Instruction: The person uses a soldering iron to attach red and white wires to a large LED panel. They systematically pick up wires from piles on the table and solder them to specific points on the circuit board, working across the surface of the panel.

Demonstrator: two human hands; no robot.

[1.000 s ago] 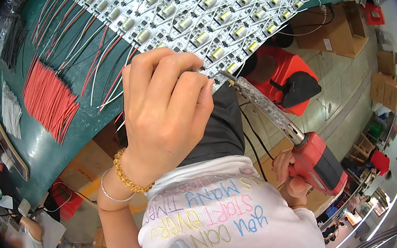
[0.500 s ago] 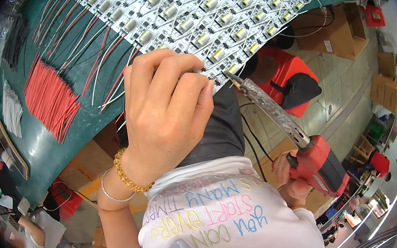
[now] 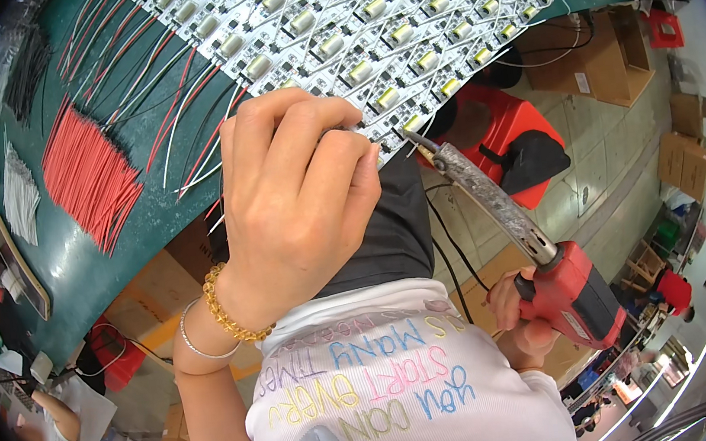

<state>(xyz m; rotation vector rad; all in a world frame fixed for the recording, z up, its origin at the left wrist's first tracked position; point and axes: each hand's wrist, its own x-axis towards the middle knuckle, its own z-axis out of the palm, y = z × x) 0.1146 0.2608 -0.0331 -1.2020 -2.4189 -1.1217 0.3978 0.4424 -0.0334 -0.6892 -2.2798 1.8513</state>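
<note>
My right hand (image 3: 521, 323) is wrapped round the red and black handle of a soldering iron (image 3: 499, 199). The iron's tip touches or nearly touches the near corner of a white circuit board panel (image 3: 328, 75), beside a yellowish cylindrical part. The panel carries rows of such cylinders, with thin white wires across them. Just left of the tip, my left hand (image 3: 295, 170) rests at the panel's near edge with its fingers curled and pinched together. Its fingertips are partly hidden, so what they hold cannot be made out.
Left of the panel, a bundle of red wires (image 3: 91, 176), white wires (image 3: 21, 197) and black wires (image 3: 27, 75) lie on the green table (image 3: 165, 176). A red stool (image 3: 525, 127) with a black item and a cardboard box (image 3: 588, 63) stand beyond the table edge. Another person's arm (image 3: 60, 415) shows lower left.
The soldering iron's handle has shifted very slightly right with my right hand, its tip staying at the panel's corner. My left hand keeps its place.
</note>
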